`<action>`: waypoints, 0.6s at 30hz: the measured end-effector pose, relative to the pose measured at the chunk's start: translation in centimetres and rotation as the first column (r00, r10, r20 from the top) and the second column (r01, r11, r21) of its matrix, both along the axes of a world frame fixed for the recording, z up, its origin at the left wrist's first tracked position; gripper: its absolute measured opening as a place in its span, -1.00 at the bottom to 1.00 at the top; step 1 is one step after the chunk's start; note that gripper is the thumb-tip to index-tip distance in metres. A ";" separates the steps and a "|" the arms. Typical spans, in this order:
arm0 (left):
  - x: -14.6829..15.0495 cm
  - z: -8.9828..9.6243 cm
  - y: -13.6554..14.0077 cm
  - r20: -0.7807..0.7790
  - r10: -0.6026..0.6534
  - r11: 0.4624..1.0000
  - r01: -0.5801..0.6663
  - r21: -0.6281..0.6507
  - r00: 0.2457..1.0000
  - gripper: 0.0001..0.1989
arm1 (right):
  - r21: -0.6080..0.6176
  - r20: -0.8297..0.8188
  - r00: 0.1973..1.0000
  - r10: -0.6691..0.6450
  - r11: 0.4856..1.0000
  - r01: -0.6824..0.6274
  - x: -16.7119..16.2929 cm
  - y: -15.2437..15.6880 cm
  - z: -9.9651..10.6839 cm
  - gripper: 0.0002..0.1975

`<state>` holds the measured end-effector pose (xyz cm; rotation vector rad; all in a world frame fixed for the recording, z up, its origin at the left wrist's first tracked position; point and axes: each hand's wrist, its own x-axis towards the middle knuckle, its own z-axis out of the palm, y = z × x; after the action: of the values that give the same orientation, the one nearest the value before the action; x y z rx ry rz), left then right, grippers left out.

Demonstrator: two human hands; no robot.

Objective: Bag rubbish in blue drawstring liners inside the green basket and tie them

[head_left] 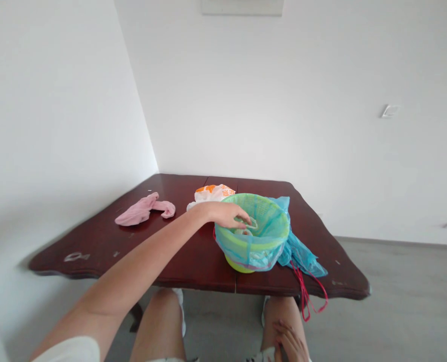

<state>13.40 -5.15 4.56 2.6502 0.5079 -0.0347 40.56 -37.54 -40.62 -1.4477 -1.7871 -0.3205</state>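
Note:
My left hand (233,215) reaches over the near left rim of a light-green plastic basket (259,245), with its fingers bent down. At the fingertips shows a thin, pale loop-like thing (252,222), too small to name. A whitish item with a brownish spot (243,232) lies inside, just below the fingers. A translucent blue drawstring bag (261,257) lines the basket and folds out over its rim. Its loose end (302,254) trails to the right, with red drawstrings (304,296) hanging past the table edge. My right hand (290,343) rests on my thigh, fingers stretched out and holding nothing.
The dark red wooden table (193,264) stands against white walls. A crumpled pink cloth (142,210) lies on its left side. Behind my left wrist is a white plastic bag with orange print (213,192). My legs are under the front edge.

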 end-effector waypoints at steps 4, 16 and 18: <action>-2.4 1.8 -1.1 0.248 0.074 0.980 -0.116 0.160 0.966 -0.59 | 0.031 0.070 0.995 0.070 0.997 -0.073 0.6 0.2 1.1 -0.72; -10.9 -14.1 -8.4 0.556 -0.148 0.651 -0.343 0.677 0.818 -0.73 | 0.205 -0.241 0.968 -0.070 0.971 0.121 -1.1 1.8 14.1 -0.67; -10.3 -15.4 -8.5 0.583 -0.081 0.627 -0.414 0.660 0.808 -0.75 | 0.253 -0.186 0.980 -0.068 0.961 0.114 -1.5 4.1 18.6 -0.54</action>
<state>3.08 -13.62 -10.89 3.1418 0.6700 1.2971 39.02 -33.40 -22.05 -1.3279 -1.4788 -0.4454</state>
